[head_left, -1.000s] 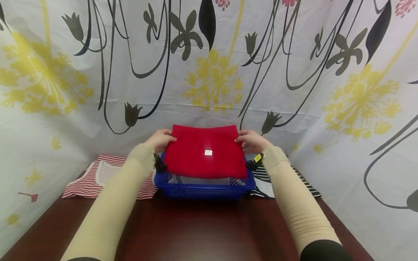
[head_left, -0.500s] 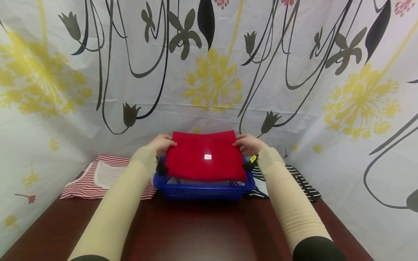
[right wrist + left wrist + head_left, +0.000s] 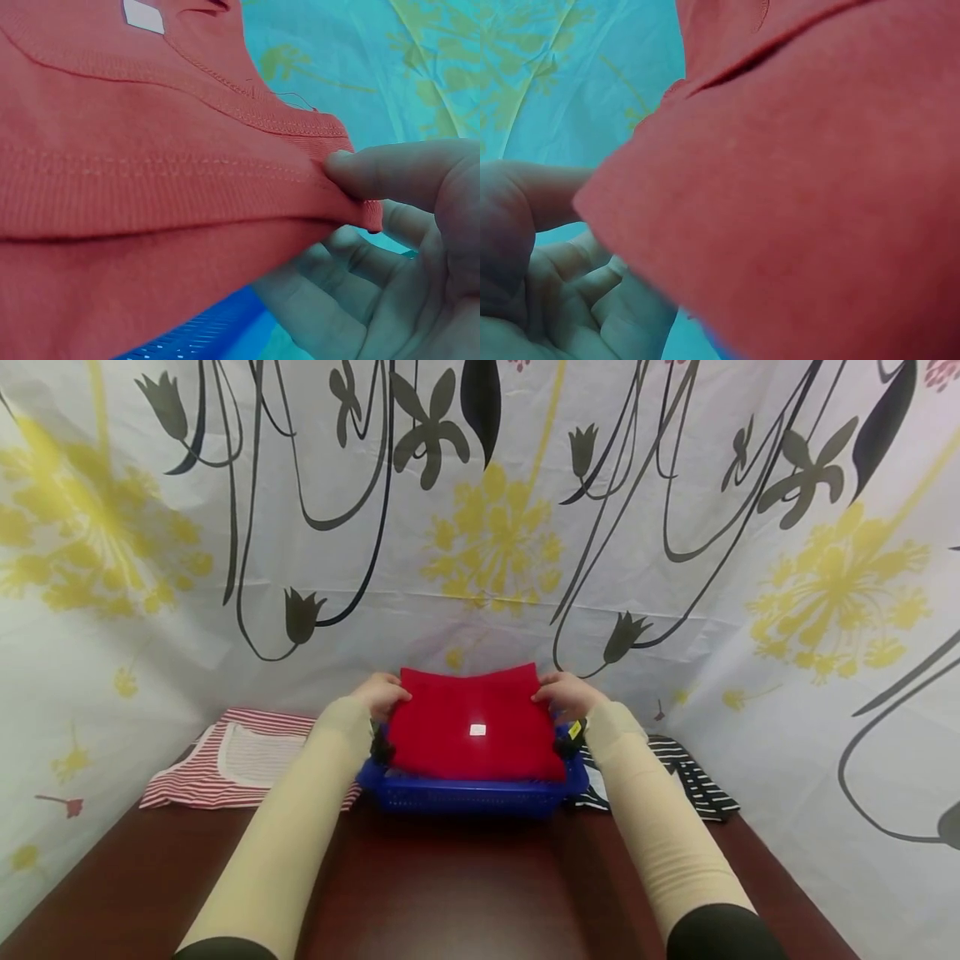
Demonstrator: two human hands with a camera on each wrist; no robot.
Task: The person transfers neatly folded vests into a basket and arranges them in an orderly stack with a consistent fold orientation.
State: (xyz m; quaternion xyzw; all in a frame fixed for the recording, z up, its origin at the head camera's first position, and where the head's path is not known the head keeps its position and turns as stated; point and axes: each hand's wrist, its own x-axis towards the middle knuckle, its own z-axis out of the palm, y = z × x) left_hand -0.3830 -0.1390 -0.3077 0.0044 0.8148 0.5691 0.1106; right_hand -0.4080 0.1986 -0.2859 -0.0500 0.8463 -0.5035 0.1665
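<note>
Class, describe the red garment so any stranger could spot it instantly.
Far back on the dark table stands a blue basket. Over it, both hands hold the red garment. Unlike the striped garments on either side, it is plain red, with a small white label.

garment point(image 3: 472, 756): solid red; label point(image 3: 477, 730): white. basket point(image 3: 468, 797): blue. left cloth point(image 3: 191, 777): red-and-white stripes. right cloth point(image 3: 701, 789), partly hidden: apparently black-and-white stripes. table point(image 3: 450, 885): reddish brown. backdrop point(image 3: 345, 560): white, yellow-and-grey floral print.

From my head view, the left hand point(image 3: 382, 695) and right hand point(image 3: 572, 695) grip a red garment point(image 3: 471, 752) near its upper corners over a blue basket point(image 3: 472, 797) — red-striped cloth point(image 3: 197, 777) left, black-striped cloth point(image 3: 697, 777) right — on the table point(image 3: 450, 885).
</note>
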